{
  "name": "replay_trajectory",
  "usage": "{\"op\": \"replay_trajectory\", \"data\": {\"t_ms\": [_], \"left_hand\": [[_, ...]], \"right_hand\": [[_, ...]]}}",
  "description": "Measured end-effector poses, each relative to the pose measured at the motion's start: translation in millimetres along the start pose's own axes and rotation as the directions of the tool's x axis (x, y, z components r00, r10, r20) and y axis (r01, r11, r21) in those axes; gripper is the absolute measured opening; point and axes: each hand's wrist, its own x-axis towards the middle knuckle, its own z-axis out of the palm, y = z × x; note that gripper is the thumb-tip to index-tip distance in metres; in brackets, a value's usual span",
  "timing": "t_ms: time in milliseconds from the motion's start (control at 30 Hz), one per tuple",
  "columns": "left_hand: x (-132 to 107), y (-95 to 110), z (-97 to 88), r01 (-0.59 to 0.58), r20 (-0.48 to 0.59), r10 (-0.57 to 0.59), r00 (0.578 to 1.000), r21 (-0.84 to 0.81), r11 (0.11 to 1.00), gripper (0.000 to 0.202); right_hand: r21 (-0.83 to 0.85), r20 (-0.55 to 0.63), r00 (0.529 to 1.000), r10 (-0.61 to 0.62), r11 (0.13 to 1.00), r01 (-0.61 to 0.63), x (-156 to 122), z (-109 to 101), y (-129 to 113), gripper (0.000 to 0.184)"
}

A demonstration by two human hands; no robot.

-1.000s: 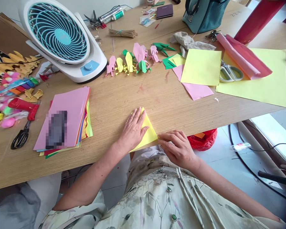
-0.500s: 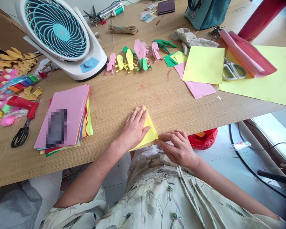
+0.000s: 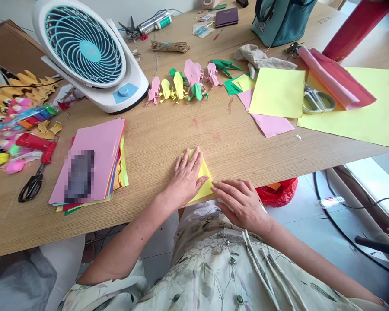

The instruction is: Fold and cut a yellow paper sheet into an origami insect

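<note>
Folded yellow paper sheet [image 3: 203,175] at wooden worktop [image 3: 168,134] edge, early fold only. Left hand [image 3: 186,177] flat, pressing it; right hand [image 3: 241,201] open, fingertips at corner. Finished paper figures [image 3: 181,84] beyond.

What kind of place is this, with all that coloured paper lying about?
Probably a paper-craft table in a home or small workshop. The left hand and right hand press a folded yellow sheet; folded paper figures, scissors and a paper stack lie about.
</note>
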Motion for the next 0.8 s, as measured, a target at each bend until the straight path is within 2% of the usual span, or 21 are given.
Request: {"op": "replay_trajectory", "data": {"t_ms": [200, 300, 433, 800], "left_hand": [[-0.6, -0.6, 1.8, -0.001, -0.050, 0.001, 0.999, -0.002, 1.000, 0.072], [-1.8, -3.9, 6.9, 0.010, -0.097, -0.011, 0.995, -0.016, 1.000, 0.076], [-3.0, -9.7, 11.4, -0.012, -0.123, 0.007, 0.992, -0.033, 0.999, 0.066], [-0.5, -13.5, 8.8, -0.025, -0.177, 0.019, 0.984, -0.032, 0.999, 0.065]], "right_hand": [[-0.055, 0.061, 0.997, -0.038, 0.998, 0.042, 4.2, -1.6, -2.0, 0.037], [-0.053, 0.054, 0.998, -0.040, 0.998, 0.043, 4.7, -1.3, -1.9, 0.034], [-0.045, 0.042, 0.998, -0.045, 0.998, 0.047, 6.1, -1.3, -2.3, 0.032], [-0.032, 0.021, 0.999, -0.050, 0.998, 0.050, 9.0, -2.6, -3.1, 0.031]]}}
